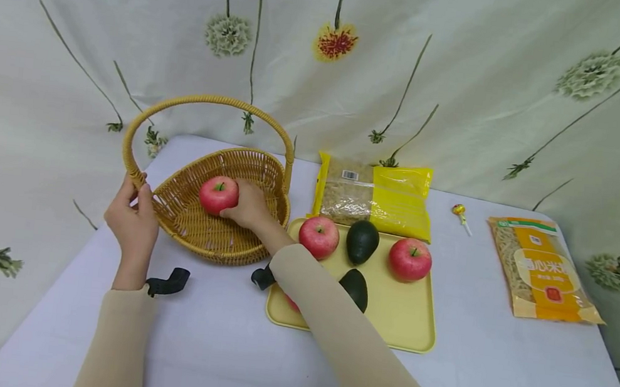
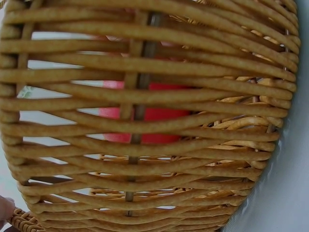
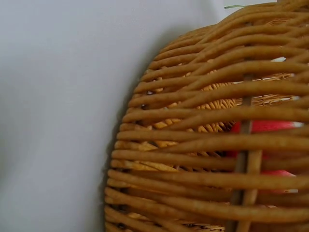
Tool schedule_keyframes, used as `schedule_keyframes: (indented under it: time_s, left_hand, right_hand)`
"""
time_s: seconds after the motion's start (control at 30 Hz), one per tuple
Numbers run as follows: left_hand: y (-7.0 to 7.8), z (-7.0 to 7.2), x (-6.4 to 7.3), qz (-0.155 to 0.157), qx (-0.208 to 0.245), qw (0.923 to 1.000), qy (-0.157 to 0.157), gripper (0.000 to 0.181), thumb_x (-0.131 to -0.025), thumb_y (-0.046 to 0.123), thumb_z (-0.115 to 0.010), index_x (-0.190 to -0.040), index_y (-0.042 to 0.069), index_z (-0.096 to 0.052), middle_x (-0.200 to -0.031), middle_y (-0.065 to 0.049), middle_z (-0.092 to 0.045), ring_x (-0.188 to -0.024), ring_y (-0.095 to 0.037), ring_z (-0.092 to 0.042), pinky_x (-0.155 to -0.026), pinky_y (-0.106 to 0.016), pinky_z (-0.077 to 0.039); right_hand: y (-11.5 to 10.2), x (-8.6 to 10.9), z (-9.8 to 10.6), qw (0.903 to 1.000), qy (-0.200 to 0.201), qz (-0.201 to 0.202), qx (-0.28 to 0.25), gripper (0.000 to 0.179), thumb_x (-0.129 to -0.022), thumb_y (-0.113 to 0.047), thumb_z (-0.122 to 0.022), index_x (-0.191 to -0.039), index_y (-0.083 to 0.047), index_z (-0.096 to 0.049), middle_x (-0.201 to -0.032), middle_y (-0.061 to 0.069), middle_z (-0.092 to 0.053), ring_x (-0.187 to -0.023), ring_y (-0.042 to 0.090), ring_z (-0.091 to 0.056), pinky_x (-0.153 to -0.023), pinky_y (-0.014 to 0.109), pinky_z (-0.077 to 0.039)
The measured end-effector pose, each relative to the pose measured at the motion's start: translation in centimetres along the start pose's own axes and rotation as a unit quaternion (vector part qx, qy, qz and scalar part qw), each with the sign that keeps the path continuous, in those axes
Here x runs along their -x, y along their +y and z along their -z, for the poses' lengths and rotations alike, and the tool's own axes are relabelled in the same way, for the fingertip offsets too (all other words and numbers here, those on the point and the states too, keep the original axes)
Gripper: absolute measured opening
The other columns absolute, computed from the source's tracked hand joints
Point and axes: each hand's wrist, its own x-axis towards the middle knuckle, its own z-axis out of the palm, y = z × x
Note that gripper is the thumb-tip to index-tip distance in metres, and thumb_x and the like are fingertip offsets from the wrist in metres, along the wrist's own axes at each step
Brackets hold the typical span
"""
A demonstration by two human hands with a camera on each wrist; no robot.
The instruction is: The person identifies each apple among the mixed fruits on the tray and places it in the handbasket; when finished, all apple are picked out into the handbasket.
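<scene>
A wicker basket (image 1: 213,249) with a tall arched handle stands at the left of the table. My left hand (image 1: 134,219) pinches the handle near its left base. Inside the basket's rim, my right hand (image 1: 249,205) grips a red apple (image 1: 218,194) from its right side. Whether the apple touches the basket floor cannot be told. Through the woven wall, red patches of the apple (image 2: 161,113) show in the left wrist view. The right wrist view also shows the apple (image 3: 270,126) behind the weave (image 3: 193,154); the right hand is hidden there.
A yellow tray (image 1: 399,319) holds apples (image 1: 409,259) and dark green avocados (image 1: 362,242), partly under my right sleeve. Behind it lies a yellow food packet (image 1: 375,194). Farther right are a lollipop (image 1: 461,218) and an orange packet (image 1: 546,270). Patterned cloth (image 1: 354,97) hangs behind the table.
</scene>
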Motion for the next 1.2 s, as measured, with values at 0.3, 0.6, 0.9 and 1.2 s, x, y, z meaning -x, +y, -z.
schedule_keyframes:
  time_s: [0.3, 0.6, 0.9, 1.2]
  left_hand:
    - [0.0, 0.0, 0.0, 0.002, 0.001, 1.0, -0.001, 0.034, -0.101, 0.019, -0.048, -0.128, 0.01, -0.065, -0.122, -0.008, -0.069, -0.099, -0.002, -0.06, -0.072, -0.005, -0.042]
    - [0.4, 0.1, 0.2, 0.002, 0.005, 1.0, -0.002, 0.032, -0.1, 0.019, -0.05, -0.127, 0.01, -0.066, -0.121, -0.005, -0.07, -0.099, -0.001, -0.059, -0.073, -0.007, -0.043]
    - [0.4, 0.0, 0.3, 0.007, 0.011, 0.9999, -0.004, 0.033, -0.1, 0.018, -0.05, -0.129, 0.011, -0.065, -0.122, -0.005, -0.069, -0.097, 0.002, -0.058, -0.073, -0.006, -0.044]
    - [0.2, 0.1, 0.1, -0.002, 0.002, 1.0, 0.001, 0.032, -0.1, 0.02, -0.049, -0.125, 0.009, -0.067, -0.118, -0.008, -0.07, -0.097, 0.002, -0.058, -0.072, -0.005, -0.042]
  right_hand:
    - [0.0, 0.0, 0.1, 0.9999, 0.015, 0.0, 0.004, 0.065, -0.085, -0.02, -0.076, -0.141, -0.005, -0.046, -0.139, 0.008, -0.055, -0.132, 0.022, -0.045, -0.11, 0.031, -0.038]
    - [0.0, 0.2, 0.1, 0.9987, 0.038, -0.022, -0.024, 0.071, -0.085, -0.023, -0.076, -0.145, -0.005, -0.042, -0.144, 0.01, -0.05, -0.136, 0.024, -0.041, -0.111, 0.032, -0.039]
    - [-0.4, 1.7, 1.9, 0.9984, 0.03, 0.025, -0.04, 0.077, -0.086, -0.027, -0.075, -0.149, -0.008, -0.036, -0.147, 0.011, -0.043, -0.136, 0.024, -0.042, -0.108, 0.037, -0.042]
    - [-1.6, 4.8, 5.3, 0.9909, 0.002, 0.095, -0.095, 0.075, -0.087, -0.027, -0.074, -0.15, -0.01, -0.036, -0.151, 0.01, -0.041, -0.133, 0.027, -0.046, -0.102, 0.034, -0.047]
